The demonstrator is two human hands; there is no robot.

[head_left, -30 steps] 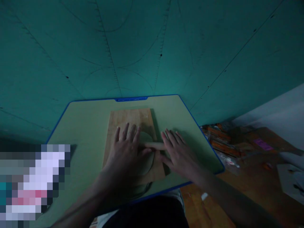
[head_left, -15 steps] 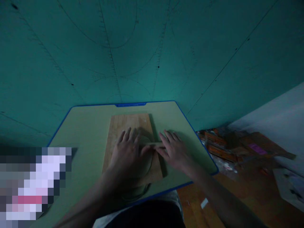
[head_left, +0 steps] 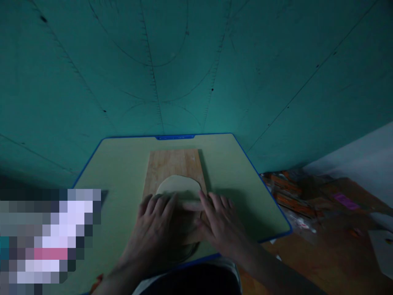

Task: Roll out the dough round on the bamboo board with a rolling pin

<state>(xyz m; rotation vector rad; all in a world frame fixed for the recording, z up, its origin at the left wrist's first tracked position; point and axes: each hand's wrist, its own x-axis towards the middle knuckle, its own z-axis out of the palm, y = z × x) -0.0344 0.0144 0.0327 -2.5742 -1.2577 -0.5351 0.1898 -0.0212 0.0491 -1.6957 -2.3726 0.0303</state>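
Observation:
A flat, rounded sheet of pale dough (head_left: 178,185) lies on a wooden board (head_left: 174,160); its near part is hidden by my hands. Across it runs a slim wooden rolling pin (head_left: 190,206), seen only between the hands. My left hand (head_left: 155,221) is over the pin's left part, fingers bent down around it. At the other end, my right hand (head_left: 220,219) has its fingers curled over the pin, with the thumb on the near side.
The board rests on a pale table (head_left: 125,164) with a blue edge, close to a green wall (head_left: 184,73). A pixelated patch covers something at the left. On the floor to the right lie cardboard and packaging (head_left: 294,200).
Both hands and the rolling pin have come back toward my body, uncovering the far part of the dough. My fingers, stretched out before, now bend more over the pin. The view has shifted slightly.

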